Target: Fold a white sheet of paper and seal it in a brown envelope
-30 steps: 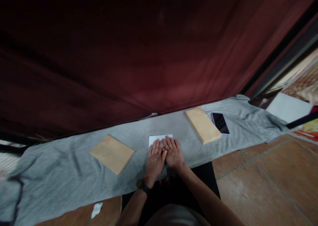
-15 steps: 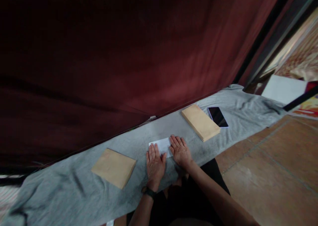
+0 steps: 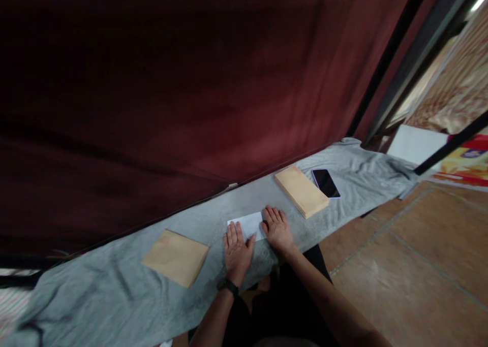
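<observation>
A small white sheet of paper lies flat on the grey cloth in front of me. My left hand rests palm down over its left end, fingers stretched out. Across from it, my right hand lies flat on the paper's right end, fingers slightly spread. Both palms and the paper's two ends are hidden under the hands. To the left is a brown envelope, possibly more than one. A neat stack of brown envelopes sits to the right of my right hand.
A phone with a dark screen lies just beyond the stack. Behind the cloth-covered bench hangs a dark red curtain. A thin black post and a colourful box stand at the right, above the tiled floor.
The view has shifted slightly, so the stack and phone appear a little further left. Both hands stay flat on the paper with hardly any movement.
</observation>
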A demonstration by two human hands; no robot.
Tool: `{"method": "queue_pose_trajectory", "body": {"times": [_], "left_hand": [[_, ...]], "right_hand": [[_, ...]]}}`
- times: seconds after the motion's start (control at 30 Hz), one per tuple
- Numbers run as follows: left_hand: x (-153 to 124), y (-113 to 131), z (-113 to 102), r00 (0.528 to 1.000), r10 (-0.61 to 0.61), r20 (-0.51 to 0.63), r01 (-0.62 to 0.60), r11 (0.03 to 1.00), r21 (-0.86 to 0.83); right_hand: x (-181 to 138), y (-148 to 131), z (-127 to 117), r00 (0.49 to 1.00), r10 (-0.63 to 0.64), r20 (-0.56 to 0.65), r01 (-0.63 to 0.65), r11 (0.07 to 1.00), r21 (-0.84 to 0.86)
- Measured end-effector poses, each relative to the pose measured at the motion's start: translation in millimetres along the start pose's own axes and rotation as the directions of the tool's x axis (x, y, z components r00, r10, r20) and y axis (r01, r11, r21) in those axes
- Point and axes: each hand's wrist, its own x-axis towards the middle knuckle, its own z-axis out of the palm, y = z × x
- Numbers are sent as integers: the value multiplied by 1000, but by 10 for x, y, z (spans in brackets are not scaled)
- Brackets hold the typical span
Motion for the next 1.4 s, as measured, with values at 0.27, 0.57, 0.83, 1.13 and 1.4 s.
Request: {"method": "queue_pose_trajectory", "body": {"times": [0.27,0.57,0.83,1.13,1.4], "left_hand": [[-4,-9,42,1000,-23,19,23,1000,-16],[-15,-43,108,1000,7,-31,-6,1000,28],[-53,-233,84,997,70,20,-70,997,-10],[-130,-465,-21,999,-22,-42,21,1000,-11],[36,208,12,967,250,58,-236,954,-185]], "right_hand": [[-13,25,62,999,-23,-28,22,1000,-17],[-21,-3,81,988,-115,-101,117,993,21],[-191,-292,179,942,-335,-14,336,941,41],[-162,-49,163,982,-187,1,187,982,-16],[-187,-28,110,979,-200,23,201,979,-44]]}}
